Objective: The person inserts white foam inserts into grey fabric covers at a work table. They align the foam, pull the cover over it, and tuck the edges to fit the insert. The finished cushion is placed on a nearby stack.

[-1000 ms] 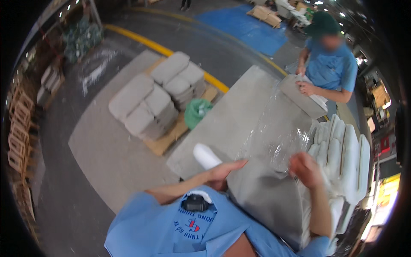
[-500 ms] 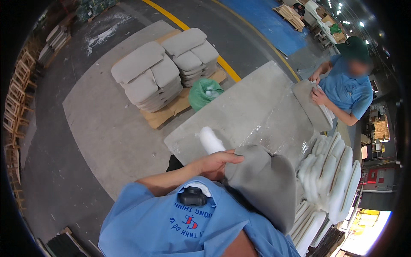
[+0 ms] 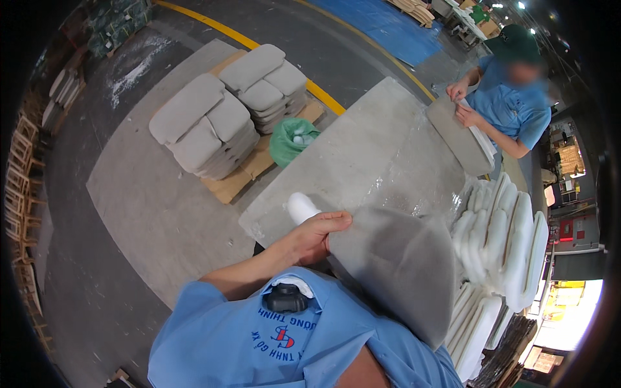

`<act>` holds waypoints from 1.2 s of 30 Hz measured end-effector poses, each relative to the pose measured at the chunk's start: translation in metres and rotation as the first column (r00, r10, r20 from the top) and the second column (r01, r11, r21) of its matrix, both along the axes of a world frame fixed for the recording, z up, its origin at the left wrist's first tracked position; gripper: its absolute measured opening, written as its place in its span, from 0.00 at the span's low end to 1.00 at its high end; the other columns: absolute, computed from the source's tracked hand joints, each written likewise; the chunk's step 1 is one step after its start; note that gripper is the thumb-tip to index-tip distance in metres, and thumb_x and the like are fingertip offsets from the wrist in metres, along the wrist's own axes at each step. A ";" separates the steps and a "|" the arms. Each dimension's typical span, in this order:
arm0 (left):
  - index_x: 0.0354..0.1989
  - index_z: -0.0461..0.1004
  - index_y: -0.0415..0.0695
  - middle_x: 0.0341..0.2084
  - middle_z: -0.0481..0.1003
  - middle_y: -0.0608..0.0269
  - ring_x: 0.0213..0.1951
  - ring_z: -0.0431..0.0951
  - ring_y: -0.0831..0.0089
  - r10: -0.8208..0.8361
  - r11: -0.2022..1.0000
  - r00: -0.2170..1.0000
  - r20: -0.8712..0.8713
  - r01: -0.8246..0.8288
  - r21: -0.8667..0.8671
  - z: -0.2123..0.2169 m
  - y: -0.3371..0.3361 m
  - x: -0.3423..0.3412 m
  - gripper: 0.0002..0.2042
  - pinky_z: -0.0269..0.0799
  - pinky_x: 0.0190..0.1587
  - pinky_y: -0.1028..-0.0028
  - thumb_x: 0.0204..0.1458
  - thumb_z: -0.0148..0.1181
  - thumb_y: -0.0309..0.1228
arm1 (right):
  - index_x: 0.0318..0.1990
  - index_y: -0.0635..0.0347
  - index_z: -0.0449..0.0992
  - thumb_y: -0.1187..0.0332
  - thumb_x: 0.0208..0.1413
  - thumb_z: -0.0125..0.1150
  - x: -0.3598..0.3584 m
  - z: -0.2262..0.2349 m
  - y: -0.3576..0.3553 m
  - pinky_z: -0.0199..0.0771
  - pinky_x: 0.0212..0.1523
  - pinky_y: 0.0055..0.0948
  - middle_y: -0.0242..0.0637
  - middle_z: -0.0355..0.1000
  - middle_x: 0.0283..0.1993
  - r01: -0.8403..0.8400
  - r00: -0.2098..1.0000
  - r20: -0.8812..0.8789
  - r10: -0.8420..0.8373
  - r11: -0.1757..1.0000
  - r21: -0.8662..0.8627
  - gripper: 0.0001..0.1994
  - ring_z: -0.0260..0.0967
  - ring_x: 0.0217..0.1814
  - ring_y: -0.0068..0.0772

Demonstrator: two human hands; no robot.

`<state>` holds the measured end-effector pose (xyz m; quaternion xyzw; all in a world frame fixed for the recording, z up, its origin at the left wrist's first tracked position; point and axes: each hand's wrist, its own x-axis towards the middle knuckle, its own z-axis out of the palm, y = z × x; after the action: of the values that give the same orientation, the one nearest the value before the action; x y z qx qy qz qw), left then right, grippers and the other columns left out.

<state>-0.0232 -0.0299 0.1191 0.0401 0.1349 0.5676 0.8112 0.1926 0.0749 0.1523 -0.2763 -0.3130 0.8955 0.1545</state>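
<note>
My left hand [image 3: 318, 237] pinches the near left edge of a grey fabric cushion cover [image 3: 398, 268], thumb on top and fingers beneath. The cover spreads from that grip across the front of my body, its surface fairly flat with a soft bulge toward the right. Only my right upper arm shows at the lower edge; the cover and my shirt hide the right hand. Just beyond my left hand, a white roll of soft padding [image 3: 301, 207] lies on the grey work table [image 3: 362, 155], partly hidden by the hand.
Across the table a co-worker [image 3: 511, 97] handles another grey cushion [image 3: 460, 132]. White foam pads [image 3: 498, 242] stand stacked at the right. Beyond the table's left edge are a green bag [image 3: 291, 143] and stacked grey cushions [image 3: 210, 132] on cardboard. Wooden frames [image 3: 22, 187] line the far left.
The cover has opened out flatter and wider, its fold smoothed, while my left hand keeps hold of its edge. The co-worker's cushion has tilted. The whole view has shifted slightly.
</note>
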 end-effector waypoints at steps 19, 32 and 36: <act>0.52 0.77 0.46 0.44 0.80 0.69 0.47 0.78 0.79 0.144 0.904 0.948 -0.283 -0.243 -0.353 0.026 -0.040 0.008 0.10 0.72 0.53 0.75 0.71 0.56 0.37 | 0.58 0.60 0.75 0.65 0.68 0.59 -0.043 -0.020 0.022 0.79 0.54 0.31 0.36 0.79 0.52 -0.274 0.959 -0.030 0.283 0.948 0.163 0.15 0.77 0.53 0.28; 0.41 0.75 0.43 0.32 0.74 0.72 0.35 0.67 0.82 0.445 0.548 0.362 -0.819 -0.833 -0.070 -0.083 -0.026 -0.019 0.13 0.68 0.42 0.74 0.74 0.49 0.37 | 0.59 0.61 0.76 0.69 0.66 0.60 -0.158 -0.102 0.063 0.79 0.53 0.31 0.34 0.80 0.53 -0.460 0.872 0.067 0.485 0.766 0.449 0.16 0.78 0.53 0.27; 0.41 0.75 0.42 0.31 0.73 0.69 0.35 0.68 0.78 0.280 0.607 0.331 -0.901 -0.788 -0.101 -0.135 -0.007 -0.025 0.13 0.68 0.43 0.74 0.74 0.48 0.37 | 0.61 0.60 0.76 0.67 0.68 0.58 -0.174 -0.143 0.089 0.79 0.55 0.33 0.36 0.80 0.54 -0.523 0.824 0.362 0.436 0.340 0.782 0.17 0.78 0.53 0.28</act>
<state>-0.0478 -0.0367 -0.0160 0.0232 0.6487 0.6622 0.3743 0.0188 0.1642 0.0094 -0.0969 -0.7860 0.6104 -0.0138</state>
